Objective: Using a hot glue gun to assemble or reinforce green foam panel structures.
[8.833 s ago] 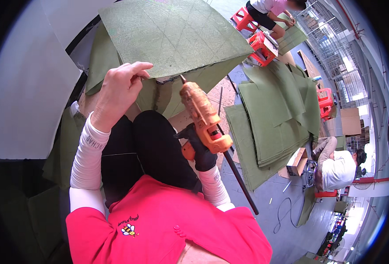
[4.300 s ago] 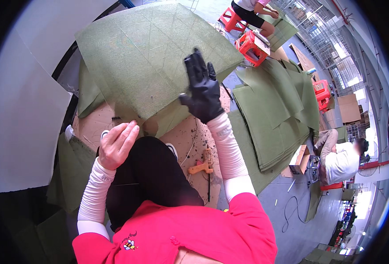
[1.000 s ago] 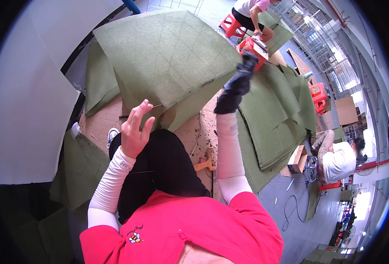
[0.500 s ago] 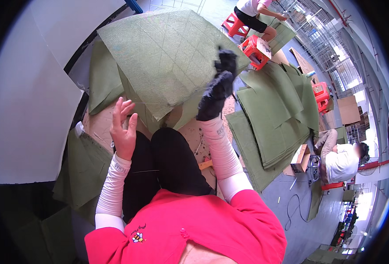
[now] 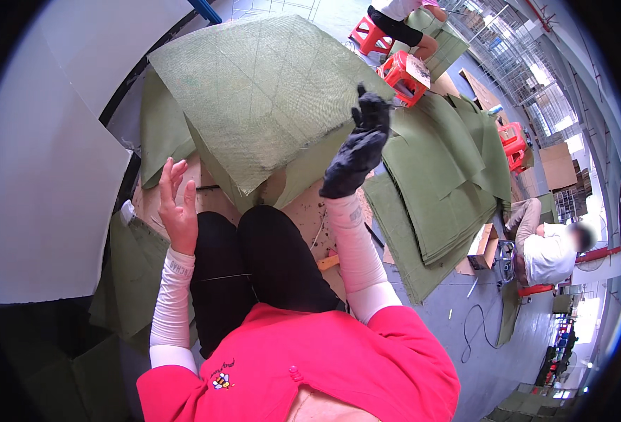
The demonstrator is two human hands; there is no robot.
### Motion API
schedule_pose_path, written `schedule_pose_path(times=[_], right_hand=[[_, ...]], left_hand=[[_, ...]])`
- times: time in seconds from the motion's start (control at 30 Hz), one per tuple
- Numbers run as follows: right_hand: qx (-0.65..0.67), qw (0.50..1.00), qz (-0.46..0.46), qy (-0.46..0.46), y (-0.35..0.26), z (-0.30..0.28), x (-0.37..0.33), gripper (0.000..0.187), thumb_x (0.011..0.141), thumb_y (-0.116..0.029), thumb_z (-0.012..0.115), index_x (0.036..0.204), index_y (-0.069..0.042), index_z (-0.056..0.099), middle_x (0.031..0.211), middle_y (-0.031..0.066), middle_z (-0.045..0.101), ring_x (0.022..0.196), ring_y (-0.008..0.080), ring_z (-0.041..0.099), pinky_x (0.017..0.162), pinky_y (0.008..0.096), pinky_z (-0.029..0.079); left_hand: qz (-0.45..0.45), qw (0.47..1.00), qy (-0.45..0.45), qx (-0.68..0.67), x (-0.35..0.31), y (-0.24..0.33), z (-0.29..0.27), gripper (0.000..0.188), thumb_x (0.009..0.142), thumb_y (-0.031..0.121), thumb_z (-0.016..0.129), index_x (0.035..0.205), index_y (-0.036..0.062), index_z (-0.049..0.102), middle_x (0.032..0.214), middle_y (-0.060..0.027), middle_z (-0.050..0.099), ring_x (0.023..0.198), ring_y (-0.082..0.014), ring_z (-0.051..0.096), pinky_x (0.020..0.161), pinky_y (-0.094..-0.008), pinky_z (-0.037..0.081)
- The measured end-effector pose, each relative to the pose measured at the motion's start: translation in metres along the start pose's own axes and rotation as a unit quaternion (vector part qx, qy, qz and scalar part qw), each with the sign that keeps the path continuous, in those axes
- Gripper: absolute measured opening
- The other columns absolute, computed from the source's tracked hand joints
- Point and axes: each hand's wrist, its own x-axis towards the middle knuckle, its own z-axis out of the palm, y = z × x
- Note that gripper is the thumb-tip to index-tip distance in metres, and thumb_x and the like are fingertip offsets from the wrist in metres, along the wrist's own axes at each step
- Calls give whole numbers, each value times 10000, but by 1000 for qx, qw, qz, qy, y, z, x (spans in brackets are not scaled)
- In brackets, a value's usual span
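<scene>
Position of the hands about the green box-shaped piece, which stood just beyond the black-trousered knees, its near corner turned toward them. The bare left hand, near that corner about 1 s earlier, had drawn away to the left of the box; its grip was loosely spread, with nothing visible in it. The black-gloved right hand was raised at the box's right edge, palm side turned away and its fingers partly bent; whether it touched the edge, or whether its grip had hold of anything, could not be told. The orange glue gun, held against the box's near edge some 9 s earlier, lay on the cardboard on the near right side of the box, mostly hidden by the forearm. The layered green sheets remained to the right of the box. Taken together, these changes suggested an interval between handlings: the gun was laid down, the left hand was clear, and the box kept nearly its place.
</scene>
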Motion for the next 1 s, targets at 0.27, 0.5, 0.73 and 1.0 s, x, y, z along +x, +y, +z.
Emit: schedule_pose_path(times=[0.27,0.5,0.73,1.0], right_hand=[[-361,871,-114,-313,-7,34,-27,874,878,-562,639,1495,-8,364,1536,228,378,1477,356,298,1178,504,254],[17,980,134,149,74,-72,-6,582,1071,-422,414,1484,-12,401,1462,151,488,1341,232,466,1132,415,328],[36,959,184,214,169,-115,45,641,1044,-430,491,1524,-28,355,1535,129,435,1404,223,426,1178,354,279],[-428,900,53,66,188,-63,98,732,1006,-494,493,1511,8,324,1538,225,389,1436,320,375,1165,363,290]], left_hand=[[19,999,11,23,32,10,9,520,1012,195,587,1474,30,416,1339,-160,593,1253,-262,564,1088,-408,421],[35,999,1,36,89,-21,-16,550,1035,300,546,1490,29,398,1417,-156,547,1326,-255,512,1122,-421,374],[-25,990,-66,123,234,-104,-8,834,1017,642,324,1492,-42,371,1545,-184,399,1461,-287,334,1194,-356,241],[-32,967,-124,221,319,-158,35,940,975,728,241,1515,-37,325,1594,-189,312,1506,-288,232,1231,-356,160]])
